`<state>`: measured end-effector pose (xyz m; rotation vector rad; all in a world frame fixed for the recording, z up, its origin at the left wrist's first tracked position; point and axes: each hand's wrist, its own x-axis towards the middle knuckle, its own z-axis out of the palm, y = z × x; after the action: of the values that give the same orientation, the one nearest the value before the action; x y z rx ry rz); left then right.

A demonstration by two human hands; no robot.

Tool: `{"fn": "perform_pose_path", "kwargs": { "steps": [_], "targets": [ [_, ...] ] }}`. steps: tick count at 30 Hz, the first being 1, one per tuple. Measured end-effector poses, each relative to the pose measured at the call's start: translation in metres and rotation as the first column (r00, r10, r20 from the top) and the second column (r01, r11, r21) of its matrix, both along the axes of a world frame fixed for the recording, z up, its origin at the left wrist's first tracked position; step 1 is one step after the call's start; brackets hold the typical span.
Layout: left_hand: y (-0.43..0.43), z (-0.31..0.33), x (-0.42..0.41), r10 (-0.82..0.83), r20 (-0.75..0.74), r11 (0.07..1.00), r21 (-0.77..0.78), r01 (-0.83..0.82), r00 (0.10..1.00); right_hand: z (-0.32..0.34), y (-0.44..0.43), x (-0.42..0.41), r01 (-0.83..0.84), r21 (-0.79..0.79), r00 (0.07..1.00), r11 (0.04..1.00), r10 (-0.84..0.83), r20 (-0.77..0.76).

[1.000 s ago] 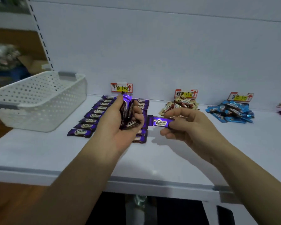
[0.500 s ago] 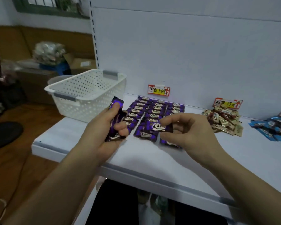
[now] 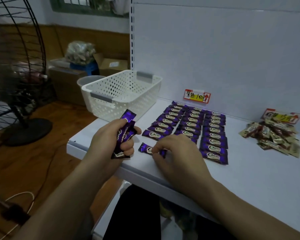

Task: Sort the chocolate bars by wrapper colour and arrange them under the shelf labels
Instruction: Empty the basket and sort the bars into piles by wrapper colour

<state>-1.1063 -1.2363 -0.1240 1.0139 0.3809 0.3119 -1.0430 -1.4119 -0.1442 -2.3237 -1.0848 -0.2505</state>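
Rows of purple bars (image 3: 189,129) are lying on a shelf (image 3: 249,179), centre right.
At centre, the left hand (image 3: 109,142) is gripping a bundle (image 3: 126,131); the right hand (image 3: 177,153) is pinching one bar (image 3: 145,148) on the shelf below them.

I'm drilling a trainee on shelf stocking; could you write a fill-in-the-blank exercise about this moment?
1. The left hand grips a bundle of bars wrapped in ___.
2. The right hand pinches a single bar lying on the white ___.
3. The laid-out bars below the price label form ___ columns.
4. The basket stands to the ___ of those columns.
Missing words: purple; shelf; three; left.
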Motion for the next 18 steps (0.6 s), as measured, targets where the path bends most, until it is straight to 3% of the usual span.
{"fn": "perform_pose_path", "kwargs": {
  "steps": [3, 6, 8, 14, 18],
  "targets": [
    [0.004, 0.002, -0.001, 0.009, 0.032, 0.994, 0.106, -0.012, 0.999, -0.004, -0.004, -0.002, -0.033, 0.046, 0.999, 0.998, 0.033, 0.004],
    [0.008, 0.003, 0.000, 0.062, 0.060, 0.950, 0.302, -0.077, 0.996, 0.000, 0.002, 0.001, -0.073, -0.004, 0.997, 0.997, 0.073, 0.005],
    [0.009, 0.002, 0.002, 0.059, 0.072, 0.932, 0.355, -0.081, 0.996, 0.005, 0.010, 0.006, -0.074, -0.024, 0.997, 0.997, 0.074, 0.014],
    [0.014, -0.006, 0.001, 0.090, 0.073, 0.931, 0.349, -0.110, 0.993, 0.004, 0.018, 0.010, -0.035, -0.033, 0.999, 0.999, 0.036, 0.011],
    [0.016, -0.007, 0.007, 0.115, 0.020, 0.965, 0.236, -0.117, 0.993, -0.001, 0.016, 0.009, -0.003, -0.027, 1.000, 1.000, 0.003, 0.005]
  ]
}}
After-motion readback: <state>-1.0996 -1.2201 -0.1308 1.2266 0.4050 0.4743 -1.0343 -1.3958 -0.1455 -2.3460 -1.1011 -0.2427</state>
